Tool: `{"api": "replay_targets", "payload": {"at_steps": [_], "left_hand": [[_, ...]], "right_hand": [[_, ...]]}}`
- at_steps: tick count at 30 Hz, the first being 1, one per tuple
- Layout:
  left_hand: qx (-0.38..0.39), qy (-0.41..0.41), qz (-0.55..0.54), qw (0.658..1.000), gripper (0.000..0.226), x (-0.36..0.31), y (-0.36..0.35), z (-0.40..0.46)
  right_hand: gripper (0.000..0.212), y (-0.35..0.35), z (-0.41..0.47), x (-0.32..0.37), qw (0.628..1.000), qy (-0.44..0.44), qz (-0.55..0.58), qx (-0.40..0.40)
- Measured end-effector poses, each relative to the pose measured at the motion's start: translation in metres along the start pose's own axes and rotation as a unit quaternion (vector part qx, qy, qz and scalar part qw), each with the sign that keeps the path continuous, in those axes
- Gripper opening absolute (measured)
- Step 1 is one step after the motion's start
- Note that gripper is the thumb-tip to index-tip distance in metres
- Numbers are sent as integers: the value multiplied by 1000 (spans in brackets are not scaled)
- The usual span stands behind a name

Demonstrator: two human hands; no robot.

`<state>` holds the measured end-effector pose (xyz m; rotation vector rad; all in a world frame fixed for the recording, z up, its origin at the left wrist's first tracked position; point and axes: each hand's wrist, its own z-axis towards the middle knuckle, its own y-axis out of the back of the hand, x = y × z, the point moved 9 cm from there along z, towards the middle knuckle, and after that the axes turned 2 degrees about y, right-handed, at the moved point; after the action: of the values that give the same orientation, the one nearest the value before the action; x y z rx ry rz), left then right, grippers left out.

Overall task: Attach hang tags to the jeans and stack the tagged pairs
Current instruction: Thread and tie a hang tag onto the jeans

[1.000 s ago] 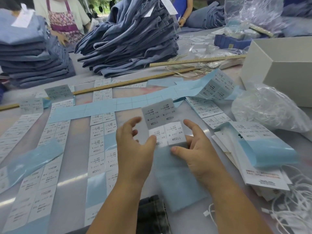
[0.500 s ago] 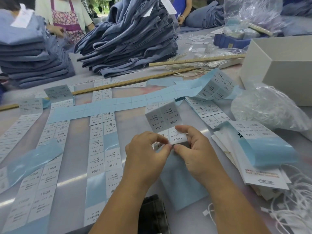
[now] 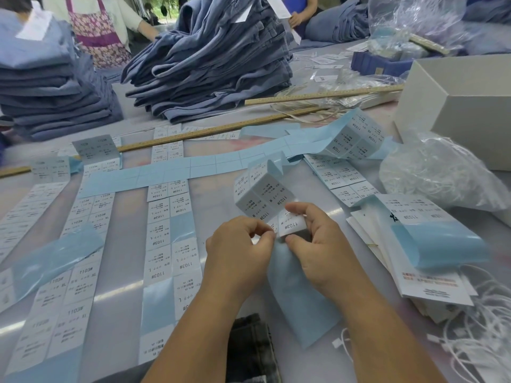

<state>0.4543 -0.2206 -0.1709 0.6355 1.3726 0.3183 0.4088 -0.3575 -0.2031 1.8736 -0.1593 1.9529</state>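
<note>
A strip of white size stickers (image 3: pixel 261 193) on blue backing curls up at the middle of the table. My left hand (image 3: pixel 239 250) pinches the strip's lower edge. My right hand (image 3: pixel 312 239) pinches a single sticker (image 3: pixel 291 225) printed 1103# between thumb and forefinger, at the end of the strip. Bare blue backing (image 3: pixel 296 294) trails under my hands toward me. White hang tags (image 3: pixel 425 275) lie stacked at the right. Folded blue jeans stand in piles at the back centre (image 3: pixel 210 56) and back left (image 3: pixel 47 87).
More sticker strips (image 3: pixel 163 233) lie flat across the left of the table. Two wooden rulers (image 3: pixel 318 96) cross the back. A white box (image 3: pixel 464 103), a clear bag of strings (image 3: pixel 437 172) and loose white strings (image 3: pixel 484 341) sit right. Two people stand behind the piles.
Both hands went from spread open around the strip to pinching it. The strip has bent over toward the left, and a sticker now lifts at its end in my right fingers.
</note>
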Motion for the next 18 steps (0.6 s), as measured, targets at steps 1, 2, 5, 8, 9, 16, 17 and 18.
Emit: {"api": "replay_targets", "payload": {"at_steps": [1,2,5,8,9,16,17,18], "left_hand": [[4,-2,3,1000,28,0,-1,0],[6,-6,4,1000,27,-1,-2,0],[-10,-15,4,1000,18,1,0,0],[-30,-10,2,999,14,5,3,2],[-34,-8,-1,999,14,7,3,3],[-52,15,-24,998,21,16,8,6],[-56,11,-28,998,21,15,9,6],[-62,8,-33,998,21,14,10,6]], "right_hand": [[48,0,0,0,1000,0,-4,-1],[48,1,0,0,1000,1,-8,-3],[45,3,0,0,999,-1,-31,-15],[42,7,0,-1,996,-5,-87,-33],[42,7,0,-1,994,-4,-104,-35],[44,6,-1,4,985,3,-167,-43],[44,6,-1,5,984,7,-171,-44],[45,5,-1,5,984,11,-175,-44]]}}
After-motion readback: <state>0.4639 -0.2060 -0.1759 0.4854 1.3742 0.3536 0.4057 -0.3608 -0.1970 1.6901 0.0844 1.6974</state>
